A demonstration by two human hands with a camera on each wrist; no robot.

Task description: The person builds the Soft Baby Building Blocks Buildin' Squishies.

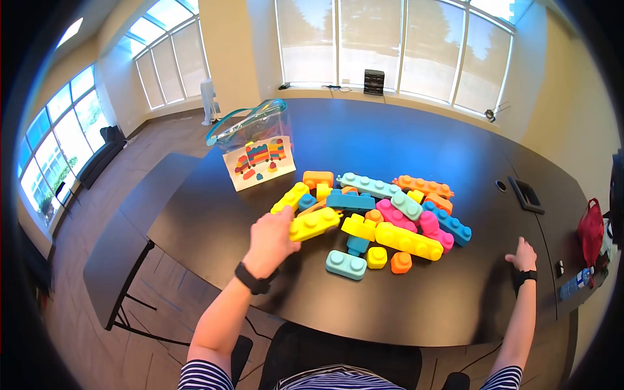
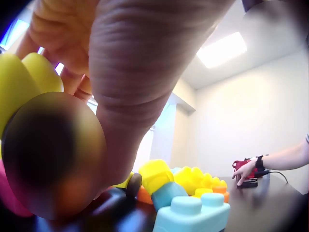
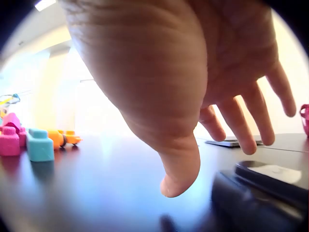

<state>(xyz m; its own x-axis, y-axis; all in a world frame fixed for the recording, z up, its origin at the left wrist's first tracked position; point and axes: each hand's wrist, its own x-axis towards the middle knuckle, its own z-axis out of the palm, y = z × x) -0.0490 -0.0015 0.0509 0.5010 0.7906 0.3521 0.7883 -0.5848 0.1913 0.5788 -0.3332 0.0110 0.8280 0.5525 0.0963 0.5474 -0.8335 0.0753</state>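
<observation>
At the left edge of a pile of toy building blocks, my left hand (image 1: 270, 244) grips the end of a long yellow building block (image 1: 315, 225). Its thumb is on the near side and its fingers on the far side. Another yellow block (image 1: 290, 197) lies just beyond that hand. In the left wrist view the yellow studs (image 2: 41, 72) show beside the fingers. Far to the right, my right hand (image 1: 522, 255) is over the table with nothing in its grasp. The right wrist view shows its fingers (image 3: 253, 116) spread and the thumb pointing down.
Orange, pink, blue and teal blocks fill the table's middle, with a teal block (image 1: 346, 265) at the near edge. A clear bag (image 1: 260, 130) with a picture card (image 1: 260, 164) stands behind left. A water bottle (image 1: 575, 284) and red bag (image 1: 590, 233) are far right.
</observation>
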